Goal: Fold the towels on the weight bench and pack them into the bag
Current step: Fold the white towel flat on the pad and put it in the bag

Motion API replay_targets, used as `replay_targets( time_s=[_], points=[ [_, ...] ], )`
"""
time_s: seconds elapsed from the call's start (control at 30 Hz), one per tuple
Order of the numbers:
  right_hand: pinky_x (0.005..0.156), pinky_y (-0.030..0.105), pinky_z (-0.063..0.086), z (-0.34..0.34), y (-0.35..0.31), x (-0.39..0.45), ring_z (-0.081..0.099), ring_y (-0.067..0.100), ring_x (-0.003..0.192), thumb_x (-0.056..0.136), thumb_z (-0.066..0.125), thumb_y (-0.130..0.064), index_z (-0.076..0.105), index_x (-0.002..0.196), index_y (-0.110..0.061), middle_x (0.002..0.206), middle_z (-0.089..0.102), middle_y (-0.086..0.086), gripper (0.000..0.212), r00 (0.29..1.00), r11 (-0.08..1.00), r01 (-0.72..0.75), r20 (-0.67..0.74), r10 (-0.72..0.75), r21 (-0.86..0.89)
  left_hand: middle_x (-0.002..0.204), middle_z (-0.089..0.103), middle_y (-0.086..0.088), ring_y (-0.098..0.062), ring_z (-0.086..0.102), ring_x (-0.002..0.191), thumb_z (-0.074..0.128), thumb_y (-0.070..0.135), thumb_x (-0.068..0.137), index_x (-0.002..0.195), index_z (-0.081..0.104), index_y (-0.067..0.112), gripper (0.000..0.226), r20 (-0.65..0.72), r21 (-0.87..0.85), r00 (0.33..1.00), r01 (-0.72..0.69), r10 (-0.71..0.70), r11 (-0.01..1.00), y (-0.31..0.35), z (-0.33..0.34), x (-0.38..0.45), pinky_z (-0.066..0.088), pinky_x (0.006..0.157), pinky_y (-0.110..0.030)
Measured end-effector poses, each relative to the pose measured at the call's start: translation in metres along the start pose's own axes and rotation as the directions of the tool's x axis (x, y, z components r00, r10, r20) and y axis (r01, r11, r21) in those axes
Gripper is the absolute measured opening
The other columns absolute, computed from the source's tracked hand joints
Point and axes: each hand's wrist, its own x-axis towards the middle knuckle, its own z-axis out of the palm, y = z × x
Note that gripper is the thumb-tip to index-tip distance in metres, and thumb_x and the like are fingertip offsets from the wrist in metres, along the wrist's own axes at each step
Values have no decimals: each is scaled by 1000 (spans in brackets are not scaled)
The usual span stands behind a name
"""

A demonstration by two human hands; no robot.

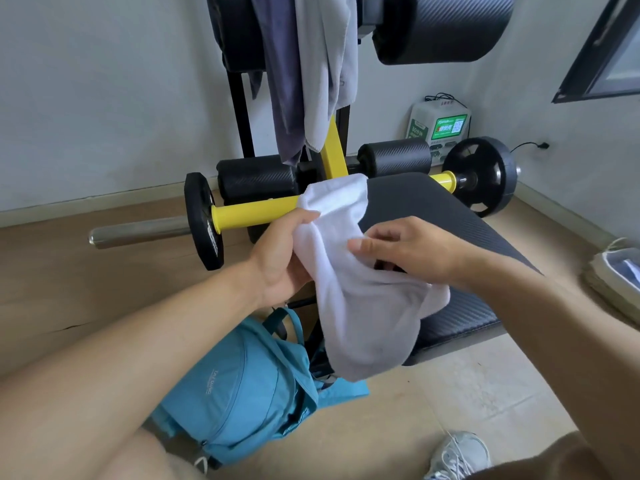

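Your left hand holds the white towel by its left edge, the thumb on top and the fingers curled beneath the cloth, so that grip is full of towel. Your right hand comes in from the right and pinches a fold of the same towel near its middle, thumb and curled fingers pressed into the fabric. Between the two hands the towel is lifted and bunched; its far end lies on the front edge of the black padded desk, and its near end hangs down off the desk's left side, above the bag.

The blue backpack sits on the floor just left of the desk and below your left forearm, its handle loop upward near the desk frame. You cannot tell from here whether its main opening is unzipped.

Beyond the desk, two more towels hang from the upright frame: a dark grey towel on the left and a light grey towel beside it, overlapping. Below them runs the yellow barbell sleeve, with a black weight plate on the left and another weight plate on the right. Black foam rollers sit behind the desk's head.

A white and green charging box stands against the back wall. Your grey sneaker shows at the bottom right, on the floor.
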Motion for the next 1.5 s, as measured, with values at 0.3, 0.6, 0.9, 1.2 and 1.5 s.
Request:
replay_targets(
  time_s=[0.3,0.6,0.9,1.2,1.5],
  points=[
    [68,37,40,19,-9,5,46,18,70,94,65,-32,52,91,-2,76,49,4,32,962,955,243,-165,-216,169,121,68,-18,-25,64,92,61,6,80,143,48,11,64,-309,504,951,186,-25,843,-18,-29,10,59,77,-38],
    [75,37,54,12,-41,-29,66,23,82,97,68,-26,71,109,-28,96,73,8,13,844,943,289,422,-332,164,136,61,21,1,45,138,82,13,83,119,69,42,48,354,750,853,-504,383,429,19,-31,-12,32,116,-26],
    [71,27,53,-10,-20,-24,64,7,74,89,75,-32,79,85,-24,81,74,3,11,949,963,255,169,-266,86,90,72,-8,-19,68,86,53,14,88,93,69,6,18,399,528,913,-157,-81,835,12,-25,-22,53,83,-26],
    [69,13,46,-8,-9,-9,63,-1,81,88,75,-34,74,81,-41,92,69,-14,10,967,967,241,-69,-247,-81,98,73,-12,-20,70,90,74,17,80,103,63,-8,36,312,552,950,-168,-15,817,-1,-13,-18,57,79,-26],
    [55,19,45,-17,-8,-9,59,4,60,72,81,-58,69,74,-22,74,68,-3,38,995,966,91,-21,-99,-244,59,40,-2,-18,38,60,76,37,74,56,42,18,43,31,667,944,-264,327,697,12,-22,-12,27,60,-32]
  ],
)
